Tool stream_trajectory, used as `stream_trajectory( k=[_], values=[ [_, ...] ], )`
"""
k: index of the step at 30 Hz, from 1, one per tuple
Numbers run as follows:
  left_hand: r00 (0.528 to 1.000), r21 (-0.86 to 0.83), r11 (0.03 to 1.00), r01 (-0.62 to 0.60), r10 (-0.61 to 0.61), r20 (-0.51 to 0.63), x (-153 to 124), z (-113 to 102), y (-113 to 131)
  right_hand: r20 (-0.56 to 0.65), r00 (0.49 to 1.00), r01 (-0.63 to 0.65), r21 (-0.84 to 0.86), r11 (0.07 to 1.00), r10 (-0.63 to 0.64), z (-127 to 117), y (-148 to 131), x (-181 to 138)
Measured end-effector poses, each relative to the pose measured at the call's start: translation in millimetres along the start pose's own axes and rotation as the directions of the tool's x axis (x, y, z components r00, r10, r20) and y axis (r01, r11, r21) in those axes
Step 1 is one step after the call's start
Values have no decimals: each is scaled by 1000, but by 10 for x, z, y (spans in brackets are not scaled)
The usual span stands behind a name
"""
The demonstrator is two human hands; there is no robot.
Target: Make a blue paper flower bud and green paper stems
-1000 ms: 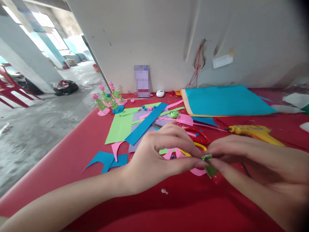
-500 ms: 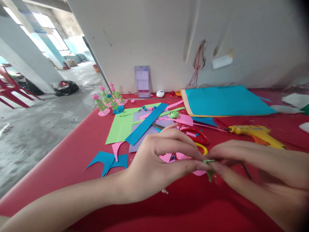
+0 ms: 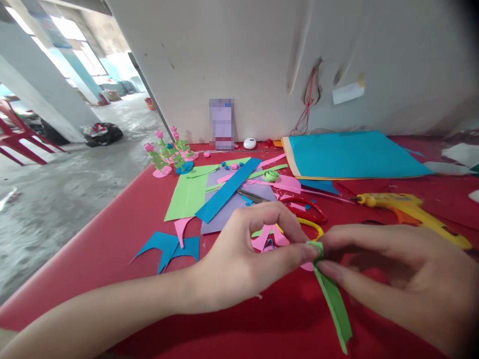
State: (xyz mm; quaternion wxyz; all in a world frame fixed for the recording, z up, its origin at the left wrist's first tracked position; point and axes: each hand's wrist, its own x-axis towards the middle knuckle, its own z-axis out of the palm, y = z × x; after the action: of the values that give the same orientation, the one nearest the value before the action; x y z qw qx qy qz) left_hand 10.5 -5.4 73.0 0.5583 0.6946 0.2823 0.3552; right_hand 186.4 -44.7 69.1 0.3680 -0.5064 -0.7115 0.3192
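Note:
A green paper strip (image 3: 334,301) is pinched at its folded upper end between both hands, and its long tail hangs down over the table. My left hand (image 3: 258,254) grips the fold between thumb and forefinger. From the right, my right hand (image 3: 389,269) closes thumb and fingers on the same strip, fingertips nearly touching the left ones. Scissors (image 3: 305,207) with red and yellow handles lie behind the hands, partly covered by the left one. Pink paper scraps (image 3: 264,239) lie beneath my left fingers.
A yellow glue gun (image 3: 404,202) lies at right, near blue paper sheets (image 3: 355,154). Paper flowers (image 3: 170,152) stand at the back left. A phone (image 3: 223,122) leans on the wall beside a white case (image 3: 249,143). Blue scraps (image 3: 168,249) lie left on the red table (image 3: 123,224).
The green strip has turned so its long tail now shows below my fingers. My right hand has shifted slightly, its fingers more apart from the left. Other things stay put.

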Motion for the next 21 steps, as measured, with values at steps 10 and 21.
stream_trajectory(
  k=[10, 21],
  values=[
    [991, 127, 983, -131, 129, 21, 45, 5, 2, 69, 955, -296, 280, 913, 288, -102, 12, 36],
    [911, 462, 786, -411, 332, 245, 44, 11, -50, 38, 961, -271, 300, 915, 272, -20, -32, 5]
  ],
)
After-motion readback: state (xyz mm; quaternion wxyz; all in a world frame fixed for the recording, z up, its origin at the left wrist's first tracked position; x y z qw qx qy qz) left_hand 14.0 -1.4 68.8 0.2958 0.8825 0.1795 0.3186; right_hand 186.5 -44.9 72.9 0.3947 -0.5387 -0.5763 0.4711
